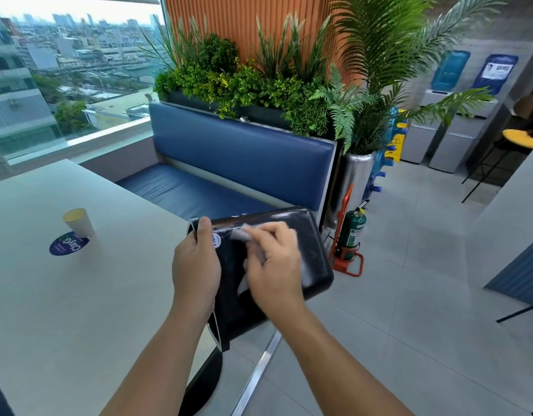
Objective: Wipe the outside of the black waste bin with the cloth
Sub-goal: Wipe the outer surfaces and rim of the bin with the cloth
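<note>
Black, glossy plastic w/ rounded corners: the waste bin (310,235) is a boxy tub tipped on its side, mouth toward the left, flat base away to the right. It is held up just beside the right edge of the counter (79,295), over the grey tiled floor (409,295); can't tell if its lower rim touches the counter edge. Its shiny wall shows pale reflections & a round white-and-blue sticker (217,240) near the mouth.

The cloth (240,235) is pale grey-white, soft & crumpled, blurred. It lies on the bin's upturned wall, 1 end showing past the fingertips, another below the palm.

The left hand (196,265) grips the bin's rim: thumb laid over the outside next to the sticker, the other fingers curled round the edge & mostly hidden. Forearm comes up from the bottom of the view, wrist straight.

The right hand (274,265) is palm-down on the cloth, fingers bent & bunched close together, pressing it onto the bin. Its forearm reaches in from lower right, wrist angled inward.

On the smooth, pale counter stand a tapered paper cup (78,222) & a flat blue disc (68,247), touching. Behind: a padded blue seat (244,157), leafy plants (259,82), a green fire extinguisher (352,232) in an orange stand.
</note>
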